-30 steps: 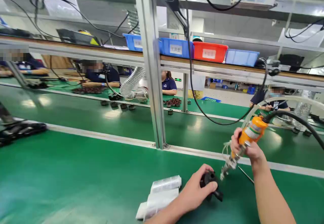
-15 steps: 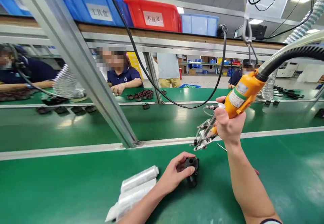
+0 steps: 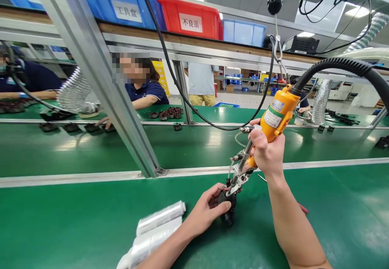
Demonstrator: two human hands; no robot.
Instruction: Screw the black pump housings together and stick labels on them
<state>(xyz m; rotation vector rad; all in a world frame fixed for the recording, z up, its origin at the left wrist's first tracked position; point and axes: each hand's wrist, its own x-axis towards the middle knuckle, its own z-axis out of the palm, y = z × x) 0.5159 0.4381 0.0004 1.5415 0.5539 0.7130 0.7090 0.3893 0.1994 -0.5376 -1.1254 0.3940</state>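
My right hand (image 3: 269, 151) is wrapped round an orange automatic-feed screwdriver (image 3: 275, 113) that hangs from a hook with a black hose at its top. The tool tilts down to the left, and its metal nose meets the top of a small black plastic housing (image 3: 228, 215). Fingers and thumb of my left hand (image 3: 209, 208) grip that housing on the green bench. The nose partly covers the housing's top, so I cannot make out a screw there. Behind my right forearm lies a thin tool with a red handle (image 3: 303, 208), partly hidden.
Clear plastic rolls (image 3: 161, 219) lie left of my left forearm. An aluminium post (image 3: 112, 95) slants up at the left. A black cable (image 3: 185, 99) loops across the middle. Labelled bins, one red (image 3: 191, 18), stand on the shelf above. Co-workers sit across the bench.
The screwdriver has come down and left, so its nose now touches the black housing; before, it hovered above. My left hand keeps its hold. A co-worker's hand has reached toward the black parts.
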